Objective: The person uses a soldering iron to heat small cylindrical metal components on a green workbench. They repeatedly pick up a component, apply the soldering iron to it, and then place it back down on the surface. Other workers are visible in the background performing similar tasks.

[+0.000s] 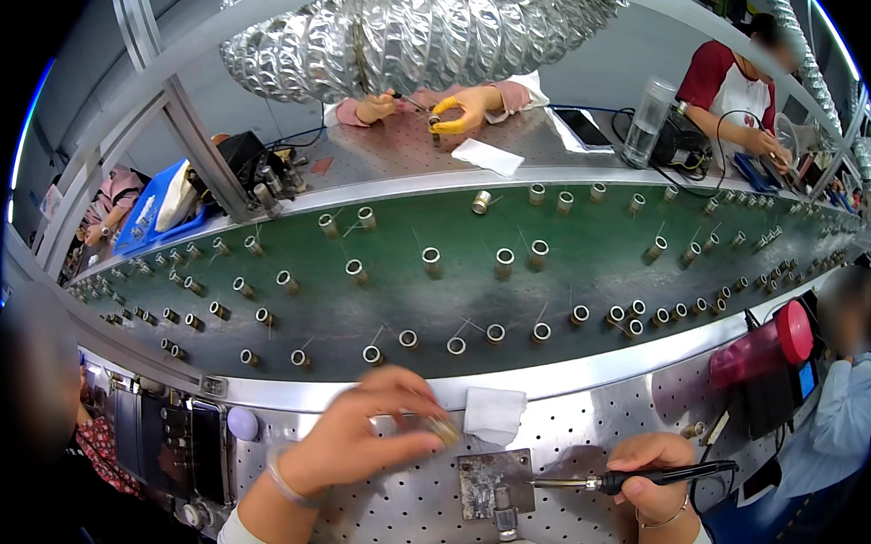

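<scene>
My left hand (369, 426) is raised over the perforated metal bench, its thumb and fingers closed around a small metal cylinder (445, 430) that is blurred and partly hidden. On the right, my right hand (650, 472) grips a soldering iron (615, 481) by its black handle, with the tip pointing left. That tip reaches the right part of a stained square metal plate (480, 486); whether it touches cannot be made out. A small metal block (505, 512) stands at the plate's lower edge. Just beyond the plate lies a folded white cloth (495, 415).
Beyond the bench runs a green conveyor belt (398, 308) carrying many small metal cylinders, several with thin wires. A pink-red container (764, 345) stands at right, a purple ball (242, 423) at left. Across the belt, a person's yellow-covered fingers (460, 113) work. Silver ducting (416, 39) hangs above.
</scene>
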Demonstrator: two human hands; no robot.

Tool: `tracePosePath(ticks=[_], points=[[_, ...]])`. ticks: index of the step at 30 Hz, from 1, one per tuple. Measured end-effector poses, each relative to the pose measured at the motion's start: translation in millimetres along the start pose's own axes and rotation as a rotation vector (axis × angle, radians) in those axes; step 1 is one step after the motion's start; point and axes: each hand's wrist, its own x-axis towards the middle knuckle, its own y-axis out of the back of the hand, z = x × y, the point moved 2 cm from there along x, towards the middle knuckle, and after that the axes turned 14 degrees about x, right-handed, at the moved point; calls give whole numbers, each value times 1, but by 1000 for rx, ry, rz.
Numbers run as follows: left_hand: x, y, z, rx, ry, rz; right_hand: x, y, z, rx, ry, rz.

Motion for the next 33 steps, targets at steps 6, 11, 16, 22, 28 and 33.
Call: tracePosePath(ticks=[6, 11, 16, 22, 28, 33], points=[[3, -53, 0, -704, 81, -498, -5, 2, -5, -72, -22, -9], [-2, -60, 3, -729, 46, -530, -4, -1, -7, -98, -37, -77], [-4, -68, 6, -912, 106, -381, -1, -5, -6, -149, -30, -159], [-5, -66, 7, -888, 30, -324, 0, -6, -7, -211, -12, -178], [-4, -63, 6, -829, -40, -330, 2, -5, -6, -151, -20, -202], [-4, -64, 7, -848, -18, -320, 2, -4, -6, -163, -24, -204]])
